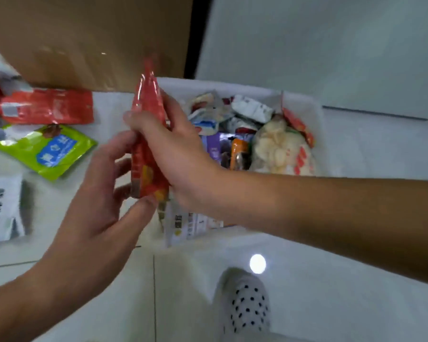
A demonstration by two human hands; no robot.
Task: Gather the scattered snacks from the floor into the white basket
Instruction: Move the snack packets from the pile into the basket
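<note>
The right hand (pixel 176 154) grips a red packet (pixel 147 99) round its middle, held upright at the centre of view. The left hand (pixel 97 201) curls round the packet's lower end, thumb under it. At 3 o'clock from the packet, just beside it, sits the white basket (pixel 245 85), heaped with snacks. On the floor (pixel 331 267) at 9 o'clock lie a green packet (pixel 47 150), a long red wrapper (pixel 47 107) and a white packet (pixel 1 208). A cardboard box (pixel 89 38) stands at 11 o'clock, a dotted shoe (pixel 245 304) at 5 o'clock
</note>
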